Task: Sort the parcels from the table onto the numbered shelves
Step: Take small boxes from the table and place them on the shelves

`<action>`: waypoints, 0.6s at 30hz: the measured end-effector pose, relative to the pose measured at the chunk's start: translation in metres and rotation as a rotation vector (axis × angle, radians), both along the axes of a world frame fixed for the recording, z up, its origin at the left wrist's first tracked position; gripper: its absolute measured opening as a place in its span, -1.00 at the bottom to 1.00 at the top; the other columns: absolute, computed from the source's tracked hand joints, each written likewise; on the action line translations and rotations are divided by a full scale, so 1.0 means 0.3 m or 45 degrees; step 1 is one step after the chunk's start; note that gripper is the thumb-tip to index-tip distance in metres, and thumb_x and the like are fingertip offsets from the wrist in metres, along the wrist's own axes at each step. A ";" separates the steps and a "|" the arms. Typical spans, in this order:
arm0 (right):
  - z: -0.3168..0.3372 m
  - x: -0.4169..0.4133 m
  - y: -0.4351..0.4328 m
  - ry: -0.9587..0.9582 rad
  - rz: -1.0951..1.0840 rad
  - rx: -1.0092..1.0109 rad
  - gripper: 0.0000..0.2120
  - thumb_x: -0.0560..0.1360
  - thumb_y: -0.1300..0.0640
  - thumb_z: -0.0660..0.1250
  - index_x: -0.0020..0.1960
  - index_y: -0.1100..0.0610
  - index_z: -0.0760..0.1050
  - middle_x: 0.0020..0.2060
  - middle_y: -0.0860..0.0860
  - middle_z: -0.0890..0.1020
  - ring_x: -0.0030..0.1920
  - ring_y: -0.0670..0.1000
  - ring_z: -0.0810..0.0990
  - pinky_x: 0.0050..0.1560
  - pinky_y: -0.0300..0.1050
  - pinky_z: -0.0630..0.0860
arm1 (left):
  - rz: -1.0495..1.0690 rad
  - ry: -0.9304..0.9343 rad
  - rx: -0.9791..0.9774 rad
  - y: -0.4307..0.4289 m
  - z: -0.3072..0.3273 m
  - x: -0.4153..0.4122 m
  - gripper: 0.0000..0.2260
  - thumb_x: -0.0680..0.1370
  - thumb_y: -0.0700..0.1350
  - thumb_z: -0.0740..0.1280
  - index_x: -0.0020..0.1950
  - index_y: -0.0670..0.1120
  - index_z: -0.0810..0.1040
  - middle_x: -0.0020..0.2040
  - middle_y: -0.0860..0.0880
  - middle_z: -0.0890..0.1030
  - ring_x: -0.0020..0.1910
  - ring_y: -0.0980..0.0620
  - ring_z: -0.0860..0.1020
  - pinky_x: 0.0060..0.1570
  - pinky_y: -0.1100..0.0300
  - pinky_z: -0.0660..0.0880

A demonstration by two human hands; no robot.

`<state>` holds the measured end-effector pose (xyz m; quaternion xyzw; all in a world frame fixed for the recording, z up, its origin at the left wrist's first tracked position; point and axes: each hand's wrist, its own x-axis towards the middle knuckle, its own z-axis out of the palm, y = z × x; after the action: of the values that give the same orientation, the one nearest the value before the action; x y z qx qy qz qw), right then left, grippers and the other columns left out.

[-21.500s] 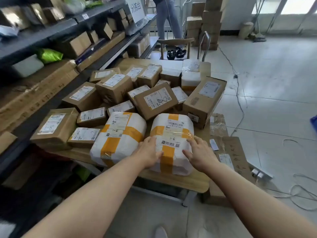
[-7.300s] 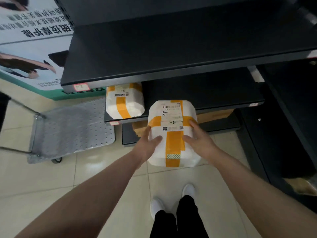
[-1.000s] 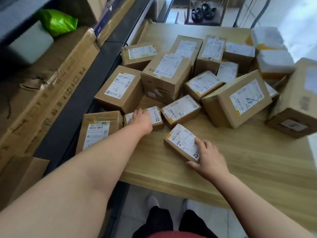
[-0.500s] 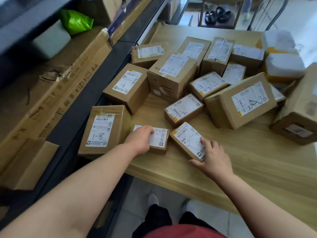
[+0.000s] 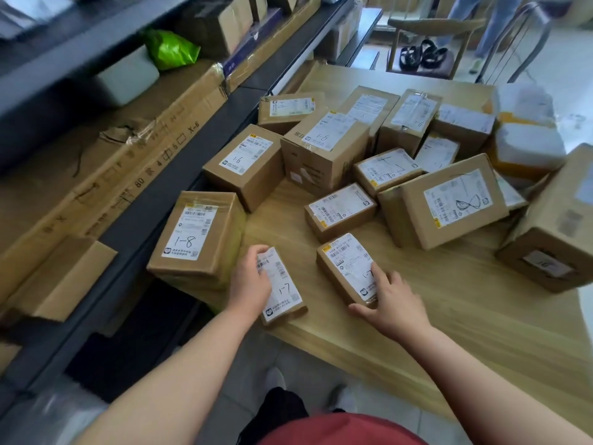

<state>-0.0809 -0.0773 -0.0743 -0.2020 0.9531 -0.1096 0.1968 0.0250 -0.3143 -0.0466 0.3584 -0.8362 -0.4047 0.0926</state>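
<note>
**Progress.** Two small parcels are being taken up, so the pick-up step is in hand. Well over ten remaining parcels (image 5: 324, 149) lie on the table (image 5: 465, 332), beyond both hands. The shelves (image 5: 134, 226) run along the far side of the left hand; no shelf numbers can be read there. Most of the sorting is judged to be left.

**Hands.** The left hand (image 5: 250, 281) is clamped on the left parcel (image 5: 284, 289), with the fingers curled over its left long edge. The right hand (image 5: 393, 303) is closed on the right parcel (image 5: 348, 268): the thumb is set against the near end and the fingers are laid across the label and the right side. Whether either parcel is already clear of the table cannot be told.

**Location.** Both parcels are at the near edge of the table, side by side and apart. A box marked 1-8 (image 5: 197, 239) sits just left of the left hand.

**Orientation.** Each parcel is flat, with the label face up. Each long axis runs away from the wrist, the far end leaning slightly left, so the two are roughly parallel. On each label the barcode is at the far end and the handwritten "1-7" is nearer the palm. One shelf destination is therefore indicated for both.
</note>
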 end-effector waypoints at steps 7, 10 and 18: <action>0.005 0.029 -0.029 -0.050 0.128 -0.124 -0.06 0.30 -0.33 0.41 0.51 -0.04 0.07 0.30 0.02 0.33 0.26 0.09 0.38 0.21 0.00 0.41 | -0.088 -0.557 -0.215 0.118 -0.039 0.097 -0.26 0.36 0.23 0.45 0.40 -0.06 0.25 0.56 -0.11 -0.01 0.54 -0.12 -0.03 0.48 -0.03 0.10; 0.000 0.050 -0.049 -0.074 0.165 -0.146 -0.05 0.30 -0.30 0.44 0.52 -0.03 0.06 0.27 0.02 0.32 0.24 0.08 0.39 0.21 -0.03 0.41 | 0.030 -0.583 -0.104 0.124 -0.051 0.089 -0.26 0.27 0.30 0.47 0.30 0.05 0.24 0.48 -0.11 0.20 0.45 -0.14 0.20 0.30 -0.01 0.33; -0.040 0.060 -0.018 -0.111 0.093 -0.381 -0.04 0.25 -0.24 0.51 0.51 -0.07 0.12 0.22 -0.02 0.34 0.20 0.02 0.44 0.07 -0.10 0.44 | 0.123 -0.625 -0.128 0.143 -0.054 0.031 -0.26 0.27 0.24 0.48 0.29 0.08 0.16 0.33 -0.01 0.29 0.27 -0.08 0.40 0.04 0.04 0.41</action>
<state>-0.0630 -0.0829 -0.0864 -0.2587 0.9087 -0.2517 0.2097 0.0343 -0.2715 -0.0628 0.4802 -0.8346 -0.2588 -0.0762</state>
